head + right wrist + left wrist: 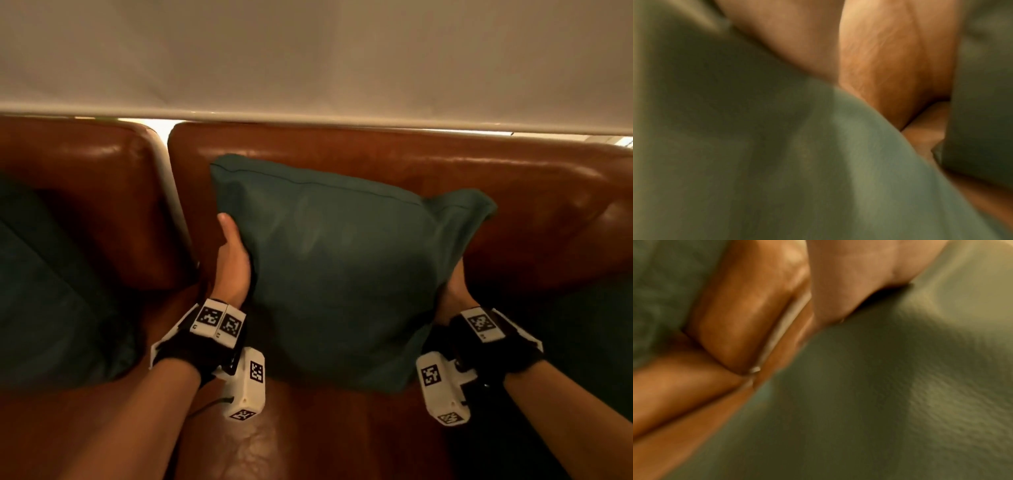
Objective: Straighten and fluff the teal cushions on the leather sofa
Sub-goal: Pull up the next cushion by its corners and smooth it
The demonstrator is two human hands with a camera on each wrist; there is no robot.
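- Teal cushion (342, 270): leans tilted against the leather sofa (513, 192) backrest, lower edge on the seat.
- Left hand (233, 263): pressed to the cushion's left edge, thumb up; fingers behind the fabric, grasp cannot be told.
- Right hand (454, 291): at the cushion's right edge, mostly hidden; fingers' state cannot be told.
- Second teal cushion (51, 291): left of the held cushion, on the neighbouring seat.

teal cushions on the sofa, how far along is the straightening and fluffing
Nothing looks finished yet. In hand: the middle cushion stands tilted against the sofa back, with the left hand and the right hand on its two sides; its far right corner droops. Left to do: the cushion at the left lies slumped on the seat, and another teal cushion at the right edge is barely in view.
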